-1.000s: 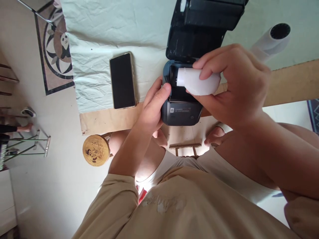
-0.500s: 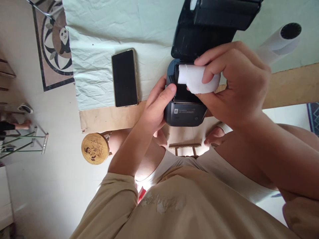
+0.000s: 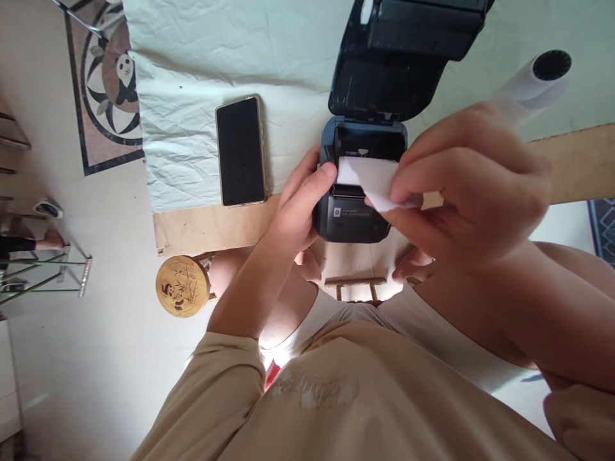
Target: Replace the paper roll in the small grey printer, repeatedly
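A dark portable label printer (image 3: 358,224) sits at the table's front edge with its black lid (image 3: 384,86) swung up. Around the printer's left side is my left hand (image 3: 302,202), its thumb on the rim beside the paper. White paper (image 3: 353,171), seemingly a small roll, lies across the printer's open bay. A loose flap of it reaches out to the right, pinched between the thumb and fingers of my right hand (image 3: 473,186). That hand hides the bay's right side and is a little blurred.
Left of the printer a phone (image 3: 241,150) lies on the pale green tablecloth (image 3: 192,38). A white roll with a dark core (image 3: 533,89) is behind my right hand. A round wooden stool (image 3: 182,286) stands below the table's wooden edge (image 3: 216,224). Another person's foot (image 3: 50,240) shows far left.
The paper has dropped lower into the printer's bay, and its flap is drawn out. My right hand has shifted right and slightly down, uncovering the bay's back. My left hand has stayed on the printer.
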The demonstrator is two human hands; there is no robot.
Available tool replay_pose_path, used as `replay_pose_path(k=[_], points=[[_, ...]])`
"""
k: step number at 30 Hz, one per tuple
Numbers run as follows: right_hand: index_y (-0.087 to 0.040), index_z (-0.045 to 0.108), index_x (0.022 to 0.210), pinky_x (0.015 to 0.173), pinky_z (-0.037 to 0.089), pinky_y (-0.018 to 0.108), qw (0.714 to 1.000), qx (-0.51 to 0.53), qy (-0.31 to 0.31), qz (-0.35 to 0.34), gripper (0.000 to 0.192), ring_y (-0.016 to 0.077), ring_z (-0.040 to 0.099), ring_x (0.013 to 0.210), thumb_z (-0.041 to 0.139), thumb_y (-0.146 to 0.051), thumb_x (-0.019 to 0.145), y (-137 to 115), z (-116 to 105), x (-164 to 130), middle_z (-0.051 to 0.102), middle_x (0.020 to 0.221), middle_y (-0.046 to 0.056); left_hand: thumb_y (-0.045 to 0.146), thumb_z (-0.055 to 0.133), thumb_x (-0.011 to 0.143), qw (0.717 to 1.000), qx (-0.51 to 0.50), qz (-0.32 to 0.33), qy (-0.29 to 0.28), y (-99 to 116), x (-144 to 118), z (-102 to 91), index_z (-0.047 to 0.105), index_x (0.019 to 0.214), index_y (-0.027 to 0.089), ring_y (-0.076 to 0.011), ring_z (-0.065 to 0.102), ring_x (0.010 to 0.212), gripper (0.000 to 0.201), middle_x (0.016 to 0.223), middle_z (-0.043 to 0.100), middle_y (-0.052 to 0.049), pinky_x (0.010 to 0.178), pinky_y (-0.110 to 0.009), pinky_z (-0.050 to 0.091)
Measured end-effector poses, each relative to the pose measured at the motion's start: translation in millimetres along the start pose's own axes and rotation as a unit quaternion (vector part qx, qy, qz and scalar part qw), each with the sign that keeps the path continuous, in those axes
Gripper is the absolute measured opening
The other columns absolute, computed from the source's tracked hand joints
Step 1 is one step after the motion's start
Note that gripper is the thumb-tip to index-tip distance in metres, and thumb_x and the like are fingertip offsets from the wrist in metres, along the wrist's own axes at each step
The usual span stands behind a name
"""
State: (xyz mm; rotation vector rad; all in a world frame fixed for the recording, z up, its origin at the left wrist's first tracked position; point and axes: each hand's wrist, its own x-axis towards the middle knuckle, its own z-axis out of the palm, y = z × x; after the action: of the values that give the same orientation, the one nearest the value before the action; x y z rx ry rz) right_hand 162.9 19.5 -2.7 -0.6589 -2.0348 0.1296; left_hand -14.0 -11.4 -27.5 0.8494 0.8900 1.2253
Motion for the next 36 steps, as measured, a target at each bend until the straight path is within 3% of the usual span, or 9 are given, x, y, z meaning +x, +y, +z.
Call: replay_pose_path(k=[3,8,15,23,27,29,31,34,36], points=[[-0.021,0.050,0.076,0.067,0.033,0.032,0.999,0.024,-0.014,-0.023,0.019,0.0130,0.051,0.072,0.067,-0.010,0.075,-5,2,-3,0.059,0.077,-0.002,0.052,0.059,0.087,0.999,0.011,0.019,-0.026,-2,3,-3.7,0.060,0.114,0.023,-0.0234,0.065,0.116,0.040,0.102,0.068,-0.004,0.079,-0.025,0.056],[-0.021,0.053,0.079,0.070,0.034,0.032,0.996,0.016,-0.078,-0.047,0.017,0.0112,0.057,0.076,0.069,-0.015,0.080,-6,9,-10,0.065,0.083,-0.004,0.043,0.080,0.069,0.995,0.058,0.065,-0.047,-7,8,-12.7,0.056,0.124,0.028,-0.0233,0.059,0.125,0.062,0.125,0.063,0.000,0.106,-0.029,0.048],[-0.019,0.058,0.087,0.077,0.043,0.034,0.999,0.011,-0.044,0.007,0.019,0.0163,0.060,0.087,0.069,-0.035,0.083,6,3,-11,0.064,0.090,0.001,0.035,0.078,0.071,0.992,0.080,0.080,-0.060,-13,8,-15.8,0.041,0.139,0.031,-0.0263,0.055,0.132,0.077,0.134,0.057,-0.002,0.111,-0.037,0.047],[-0.023,0.054,0.113,0.086,0.046,0.043,0.984,-0.035,-0.147,0.099,0.038,0.0238,0.057,0.104,0.061,-0.050,0.087,14,1,-15,0.057,0.116,0.007,0.042,0.080,0.067,0.976,0.070,0.149,-0.145,-29,24,-34.6,0.037,0.140,0.041,-0.0257,0.058,0.129,0.085,0.141,0.053,0.001,0.108,-0.039,0.050],[-0.022,0.053,0.115,0.090,0.048,0.050,0.983,-0.029,-0.147,0.104,0.047,0.0262,0.056,0.107,0.061,-0.057,0.085,9,3,-16,0.055,0.118,0.008,0.044,0.082,0.063,0.977,0.080,0.151,-0.125,-37,31,-42.4,0.038,0.140,0.041,-0.0268,0.054,0.133,0.089,0.142,0.053,-0.001,0.109,-0.039,0.050],[-0.022,0.054,0.115,0.091,0.049,0.050,0.987,-0.018,-0.135,0.090,0.049,0.0249,0.056,0.106,0.065,-0.057,0.083,10,2,-15,0.055,0.116,0.008,0.043,0.087,0.055,0.977,0.084,0.154,-0.118,-36,30,-40.3,0.037,0.141,0.041,-0.0276,0.056,0.130,0.099,0.139,0.054,-0.001,0.105,-0.037,0.051],[-0.021,0.056,0.112,0.093,0.050,0.046,0.994,-0.003,-0.065,0.084,0.048,0.0235,0.055,0.107,0.069,-0.054,0.080,14,0,-14,0.055,0.113,0.008,0.044,0.087,0.055,0.981,0.089,0.142,-0.101,-29,24,-32.7,0.036,0.141,0.039,-0.0275,0.058,0.126,0.100,0.139,0.054,-0.002,0.102,-0.036,0.052],[-0.024,0.054,0.121,0.093,0.050,0.040,0.990,0.037,0.031,0.136,0.051,0.0256,0.053,0.121,0.067,-0.052,0.081,23,-1,-10,0.050,0.129,0.008,0.043,0.078,0.069,0.988,0.111,0.087,-0.056,-15,12,-16.7,0.037,0.141,0.034,-0.0265,0.057,0.129,0.083,0.141,0.053,-0.005,0.105,-0.037,0.050],[-0.033,0.042,0.136,0.094,0.049,0.038,0.974,0.112,0.008,0.194,0.055,0.0249,0.051,0.130,0.058,-0.053,0.088,30,2,-7,0.040,0.145,0.004,0.042,0.076,0.071,0.989,0.115,0.078,-0.045,-9,6,-9.2,0.038,0.140,0.033,-0.0257,0.057,0.128,0.080,0.139,0.054,-0.005,0.105,-0.036,0.049]])
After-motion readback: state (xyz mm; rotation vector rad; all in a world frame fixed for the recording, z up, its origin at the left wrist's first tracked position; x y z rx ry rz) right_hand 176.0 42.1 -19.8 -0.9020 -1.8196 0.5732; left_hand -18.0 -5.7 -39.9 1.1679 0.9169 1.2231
